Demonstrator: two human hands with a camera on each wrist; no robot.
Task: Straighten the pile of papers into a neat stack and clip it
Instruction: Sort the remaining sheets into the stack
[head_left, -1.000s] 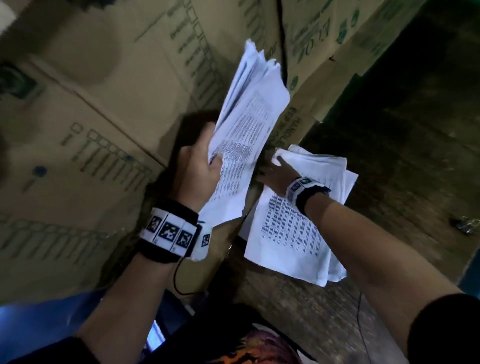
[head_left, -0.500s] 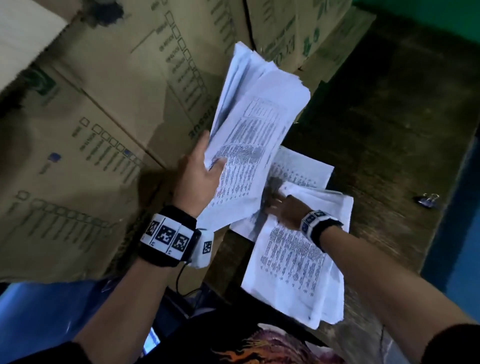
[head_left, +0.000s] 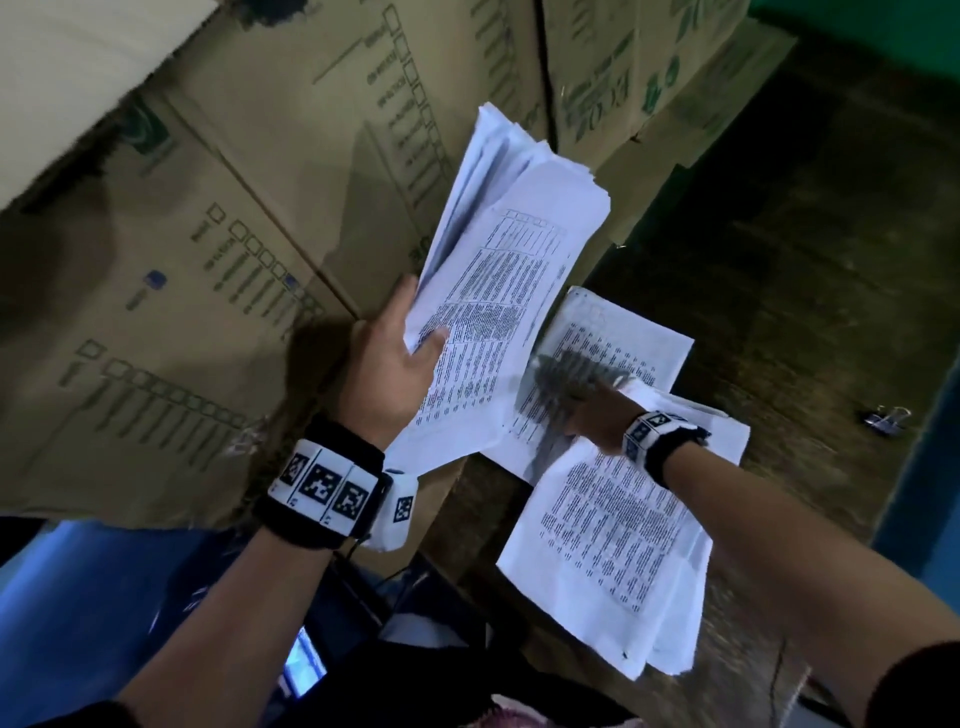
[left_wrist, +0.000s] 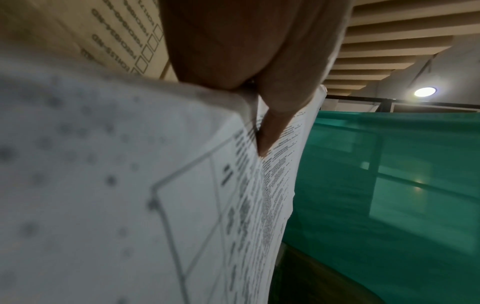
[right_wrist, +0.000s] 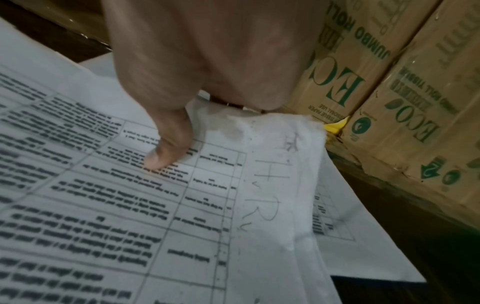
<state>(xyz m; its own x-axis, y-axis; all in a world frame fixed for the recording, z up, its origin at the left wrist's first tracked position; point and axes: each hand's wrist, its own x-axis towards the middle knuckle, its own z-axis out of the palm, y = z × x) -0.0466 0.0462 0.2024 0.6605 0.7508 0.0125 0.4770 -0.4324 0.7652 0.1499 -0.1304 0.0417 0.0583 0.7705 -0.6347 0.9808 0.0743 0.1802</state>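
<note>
The fingers (head_left: 410, 299) of the left hand (head_left: 387, 369) are behind a thick sheaf (head_left: 504, 317), the thumb laid across its printed face, pinching it near the lower left edge. The sheaf stands tilted, its top fanning toward one o'clock against the cartons (head_left: 291, 156). The sheet edges at the top are staggered, not yet squared. From the left wrist view the thumb presses a crease into the front page, so the paper is soft and bends readily where it is pinched.

To the right, at about four o'clock from the sheaf, the rest of the papers (head_left: 613, 530) lie flat on the dark worktop (head_left: 779, 270), a few skewed layers with one sheet (head_left: 639, 343) poking out toward twelve o'clock. The right hand (head_left: 587, 410) is on them; its fingers are blurred in the head view, but the right wrist view shows the thumb (right_wrist: 166, 152) pressing down on the top page while a corner lifts, so it seems to be taking up a sheet.

Such loose sheets are light, limp and slide on each other. I'd take them by a long edge, whole bundle at once, then tap an edge on the worktop to square it.

The clip (head_left: 888, 418) sits well apart at three o'clock, untouched.
</note>
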